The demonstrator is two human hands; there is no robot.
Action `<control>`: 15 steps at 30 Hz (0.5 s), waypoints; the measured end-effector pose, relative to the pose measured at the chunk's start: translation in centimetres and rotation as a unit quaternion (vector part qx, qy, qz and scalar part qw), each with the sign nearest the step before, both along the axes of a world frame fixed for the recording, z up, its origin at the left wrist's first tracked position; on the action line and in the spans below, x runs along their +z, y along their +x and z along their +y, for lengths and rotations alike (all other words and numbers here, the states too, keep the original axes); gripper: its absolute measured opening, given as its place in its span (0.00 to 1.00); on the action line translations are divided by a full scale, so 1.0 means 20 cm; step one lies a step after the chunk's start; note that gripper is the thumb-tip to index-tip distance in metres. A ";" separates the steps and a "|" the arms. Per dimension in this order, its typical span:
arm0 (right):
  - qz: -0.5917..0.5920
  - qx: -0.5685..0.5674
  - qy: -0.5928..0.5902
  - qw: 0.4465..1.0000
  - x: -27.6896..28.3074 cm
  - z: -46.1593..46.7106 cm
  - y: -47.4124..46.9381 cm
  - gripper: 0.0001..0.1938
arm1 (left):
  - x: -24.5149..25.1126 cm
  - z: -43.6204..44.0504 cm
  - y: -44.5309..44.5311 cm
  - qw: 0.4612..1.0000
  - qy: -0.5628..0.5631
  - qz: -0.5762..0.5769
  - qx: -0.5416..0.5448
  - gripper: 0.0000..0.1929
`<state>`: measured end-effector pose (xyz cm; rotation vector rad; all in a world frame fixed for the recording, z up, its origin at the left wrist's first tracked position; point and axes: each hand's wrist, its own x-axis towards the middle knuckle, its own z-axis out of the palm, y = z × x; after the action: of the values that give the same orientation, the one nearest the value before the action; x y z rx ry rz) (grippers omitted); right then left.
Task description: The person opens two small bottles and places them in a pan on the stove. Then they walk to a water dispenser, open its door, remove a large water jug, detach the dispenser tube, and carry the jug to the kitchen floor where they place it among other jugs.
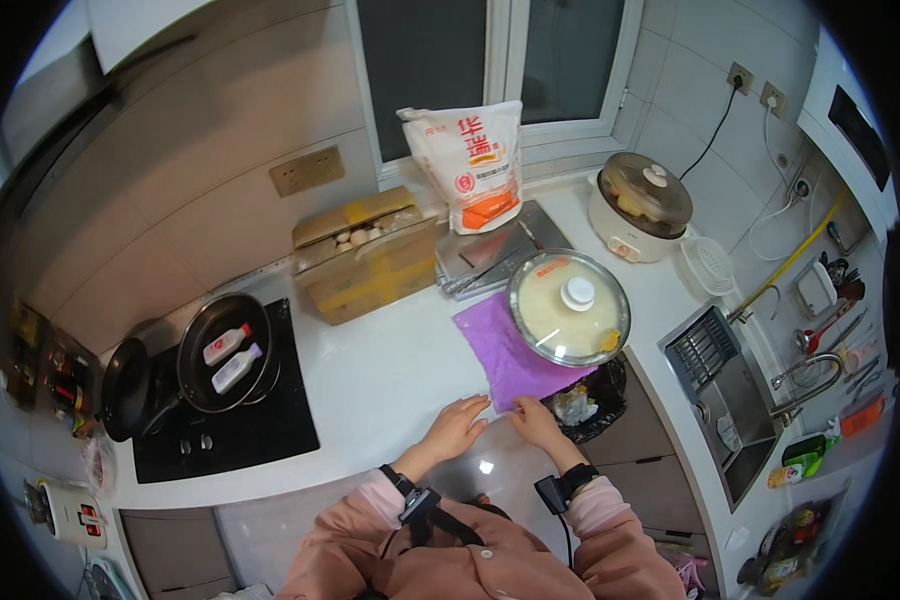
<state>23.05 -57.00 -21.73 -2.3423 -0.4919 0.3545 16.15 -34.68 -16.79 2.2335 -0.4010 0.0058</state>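
Observation:
My left hand (456,430) is over the counter's front edge, just left of a purple cloth (506,364). Its thumb and fingers are apart, with nothing visible between them. Curled at the cloth's front edge, my right hand (538,424) overlaps the fabric; whether the fingers grip it is hidden. A round vessel under a clear glass lid (540,322) with a white knob (577,293) stands partly on the cloth. Something pale cream shows through the glass. Below the cloth's right side hangs a black rubbish bag (607,405) with waste inside.
A carton of eggs (371,281), flour-type sack (469,169), metal board (495,251) and lidded electric cooker (640,210) line the back. On the left, a frying pan (217,330) holding two small bottles sits on the black hob (225,442). The sink (742,420) is at right.

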 end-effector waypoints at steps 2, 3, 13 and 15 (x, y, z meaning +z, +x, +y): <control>-0.008 -0.001 -0.017 1.000 -0.06 -0.03 0.09 0.19 | -0.10 -0.08 0.12 0.997 0.059 0.047 0.007 0.23; -0.006 -0.005 -0.026 1.000 -0.10 -0.03 0.13 0.19 | -0.16 -0.11 0.17 0.995 0.099 0.022 0.015 0.23; -0.069 -0.020 -0.096 0.993 -0.30 -0.02 0.35 0.19 | -0.55 -0.24 0.86 0.963 0.254 0.070 0.060 0.35; -0.036 -0.010 -0.118 0.992 -0.31 -0.02 0.36 0.19 | -0.56 -0.22 0.94 0.945 0.297 0.127 0.058 0.39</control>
<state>30.35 -57.39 -27.92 -2.5944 -0.4839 0.3353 34.89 -39.14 -28.05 2.8027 -0.1341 -0.3836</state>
